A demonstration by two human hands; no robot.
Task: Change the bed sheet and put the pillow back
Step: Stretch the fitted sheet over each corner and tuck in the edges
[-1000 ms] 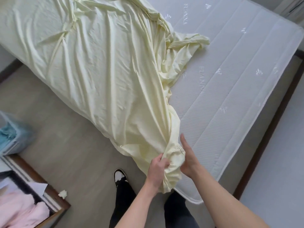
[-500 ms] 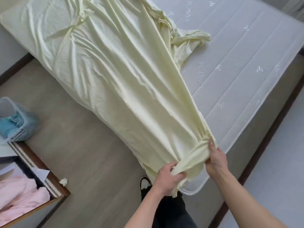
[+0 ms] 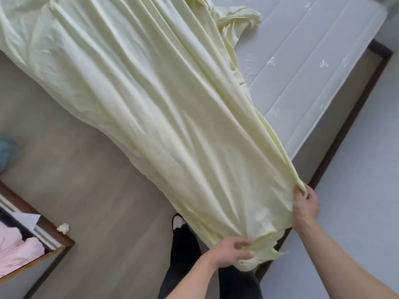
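the left hand (image 3: 232,252) bunches the pale yellow sheet (image 3: 151,108) at 6 o'clock; the right hand (image 3: 305,207) pinches its edge at 4 o'clock. the sheet stretches toward 11 o'clock over the white mattress (image 3: 302,67), bare at 2 o'clock. open floor (image 3: 90,190) lies at 8 o'clock, with a crumpled paper (image 3: 63,228) beside a wooden drawer (image 3: 43,253) at the left edge.

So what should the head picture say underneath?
Both hands pull a yellow sheet over the mattress.
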